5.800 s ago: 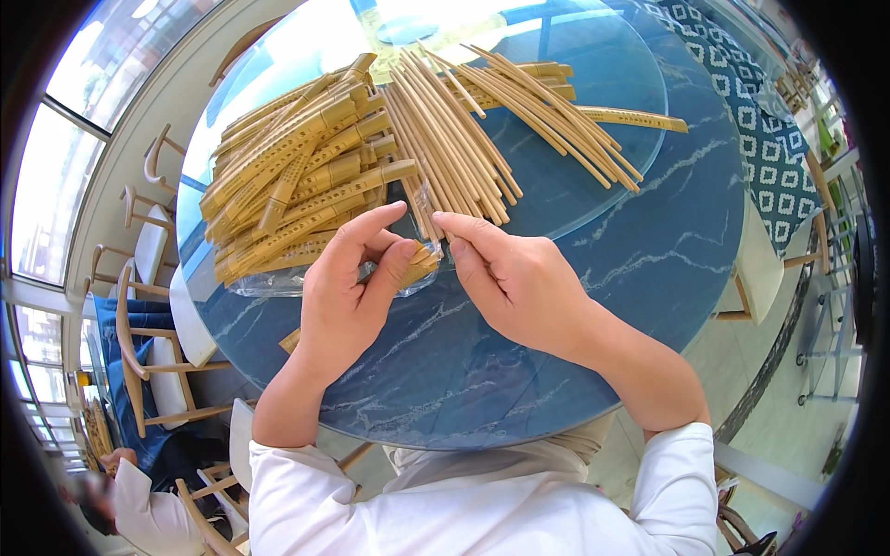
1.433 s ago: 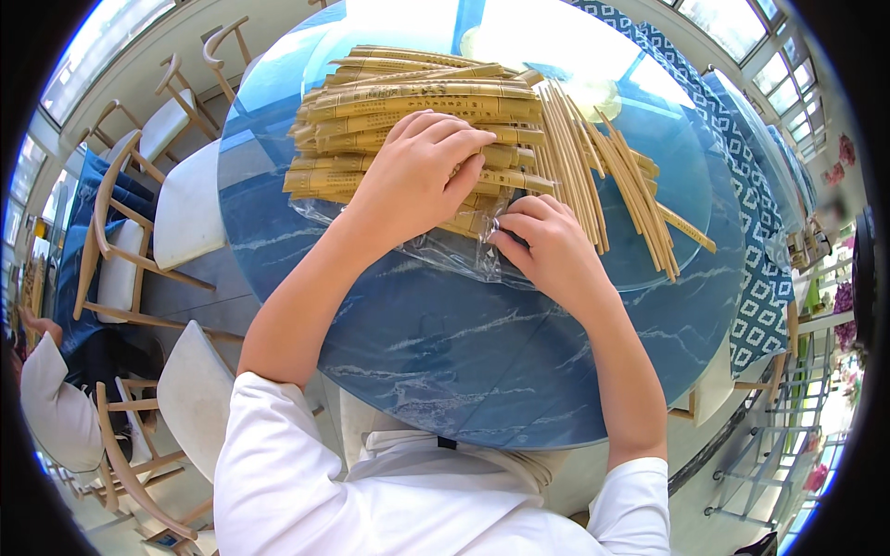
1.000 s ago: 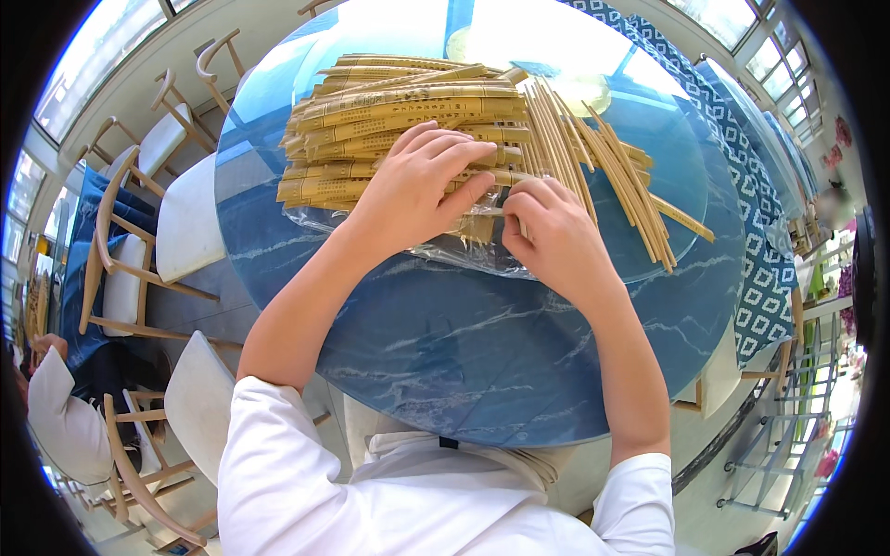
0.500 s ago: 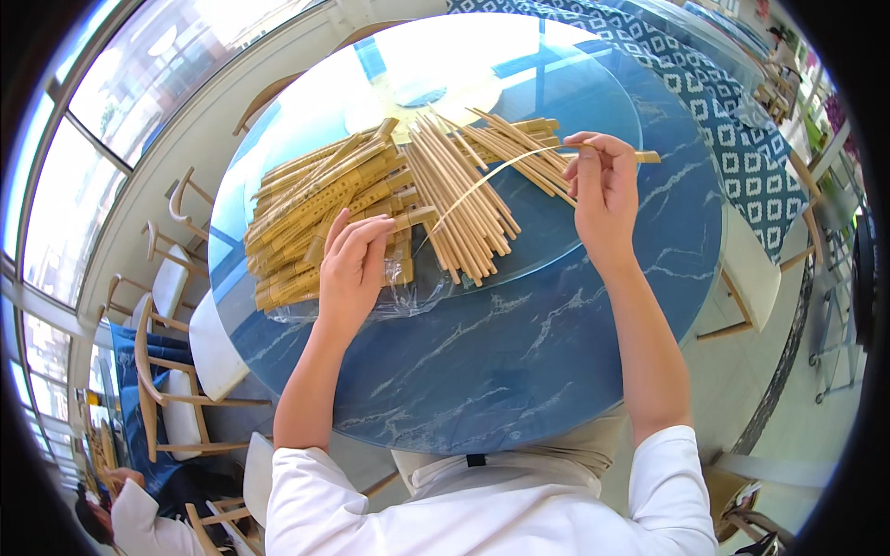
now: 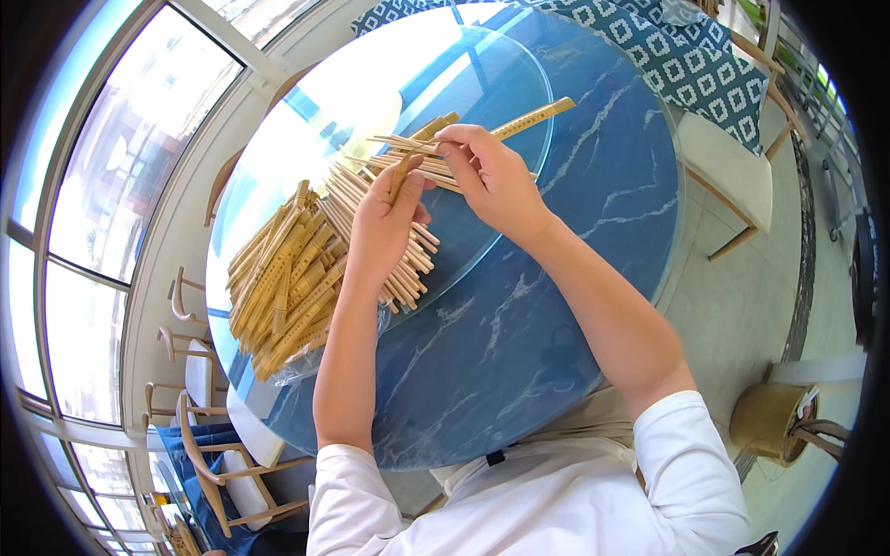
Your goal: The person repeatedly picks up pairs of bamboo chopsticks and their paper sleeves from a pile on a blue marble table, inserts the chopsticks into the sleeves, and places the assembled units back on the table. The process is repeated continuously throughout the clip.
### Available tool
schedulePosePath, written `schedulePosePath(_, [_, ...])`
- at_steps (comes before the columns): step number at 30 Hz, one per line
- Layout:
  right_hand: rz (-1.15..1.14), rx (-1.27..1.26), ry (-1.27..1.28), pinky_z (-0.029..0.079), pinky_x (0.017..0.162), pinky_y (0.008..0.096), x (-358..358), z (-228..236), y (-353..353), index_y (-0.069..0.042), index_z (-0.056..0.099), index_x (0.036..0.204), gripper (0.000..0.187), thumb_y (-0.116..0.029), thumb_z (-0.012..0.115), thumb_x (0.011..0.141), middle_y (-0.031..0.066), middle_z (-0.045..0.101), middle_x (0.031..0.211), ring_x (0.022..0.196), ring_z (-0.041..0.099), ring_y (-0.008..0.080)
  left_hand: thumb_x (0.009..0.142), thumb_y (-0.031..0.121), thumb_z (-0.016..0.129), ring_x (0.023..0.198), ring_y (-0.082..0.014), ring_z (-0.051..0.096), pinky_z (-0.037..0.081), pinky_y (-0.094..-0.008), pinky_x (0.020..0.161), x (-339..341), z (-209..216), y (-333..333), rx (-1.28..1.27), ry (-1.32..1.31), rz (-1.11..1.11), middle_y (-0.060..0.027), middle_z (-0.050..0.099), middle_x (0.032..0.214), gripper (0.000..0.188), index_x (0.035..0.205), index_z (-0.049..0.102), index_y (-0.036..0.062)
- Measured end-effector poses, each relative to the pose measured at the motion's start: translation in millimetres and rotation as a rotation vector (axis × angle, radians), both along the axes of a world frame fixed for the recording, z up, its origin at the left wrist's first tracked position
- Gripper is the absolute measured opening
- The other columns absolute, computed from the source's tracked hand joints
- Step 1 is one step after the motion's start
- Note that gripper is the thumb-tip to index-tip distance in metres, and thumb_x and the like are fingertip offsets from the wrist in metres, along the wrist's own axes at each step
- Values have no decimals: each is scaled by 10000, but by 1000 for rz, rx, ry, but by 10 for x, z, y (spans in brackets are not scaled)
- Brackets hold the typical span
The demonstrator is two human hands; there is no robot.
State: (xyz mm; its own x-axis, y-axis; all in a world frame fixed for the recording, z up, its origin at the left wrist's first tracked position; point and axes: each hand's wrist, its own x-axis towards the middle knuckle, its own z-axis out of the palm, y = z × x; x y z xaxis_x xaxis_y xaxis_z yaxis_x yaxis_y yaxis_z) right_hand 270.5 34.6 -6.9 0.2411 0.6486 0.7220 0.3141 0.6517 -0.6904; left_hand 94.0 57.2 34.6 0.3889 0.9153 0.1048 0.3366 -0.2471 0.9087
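Note:
My left hand is closed round a short golden packet that looks like a paper chopstick sleeve; its lower part is hidden in the palm. Just to the right, my right hand pinches thumb and forefinger together over pale thin wooden sticks; what is between the fingertips is too small to make out. Below my left hand lies a pile of round wooden sticks like chopsticks, partly covered by my hand and forearm. More such sticks lie crosswise under both hands.
A heap of long golden printed sleeves lies at left on clear plastic. Another sleeve points right beyond my right hand. The round blue marbled table bears a glass turntable. A chair with patterned cloth stands at right.
Both hands have come close together over the crosswise sticks. The thin curved strip that stretched between them no longer shows. The view has turned, shifting the table leftward.

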Motion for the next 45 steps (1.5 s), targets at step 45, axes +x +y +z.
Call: schedulePosePath(45, [443, -891, -46, 520, 622, 250, 375, 131, -16, -37, 717, 1233, 262, -127, 648, 997, 11, 703, 838, 717, 642, 93, 970, 60, 695, 996, -334, 705, 546, -439, 905, -1173, -751, -550, 787, 485, 183, -122, 737, 1041, 251, 1216, 645, 50])
